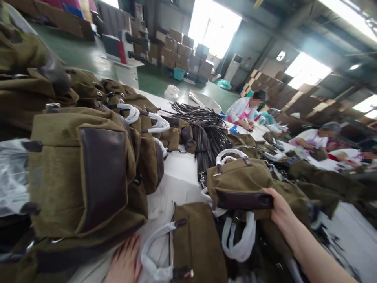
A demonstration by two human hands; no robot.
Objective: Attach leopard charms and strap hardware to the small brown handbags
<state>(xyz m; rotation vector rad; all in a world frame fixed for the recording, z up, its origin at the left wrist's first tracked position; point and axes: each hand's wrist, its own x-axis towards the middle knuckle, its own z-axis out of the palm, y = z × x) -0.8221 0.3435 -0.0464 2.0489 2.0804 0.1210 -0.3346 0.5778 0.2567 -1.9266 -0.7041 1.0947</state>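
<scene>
An olive bag with a dark brown base and wrapped handles [240, 177] is gripped at its right end by my right hand [278, 206], the fingers mostly hidden behind it. My left hand [126, 257] rests with fingers stretched out on the white table surface [179, 171], below a large stack of olive bags [64, 165]. Between my hands lies another olive bag [197, 239], its white-wrapped handle close to my left hand. Beneath the gripped bag hangs a further white-wrapped handle [240, 239].
Black straps [206, 137] lie in a heap beyond the gripped bag. More olive bags [318, 181] spread to the right. Several people sit along the table, one in a white and pink top [240, 110]. Cardboard boxes [179, 49] and a machine [123, 49] stand behind.
</scene>
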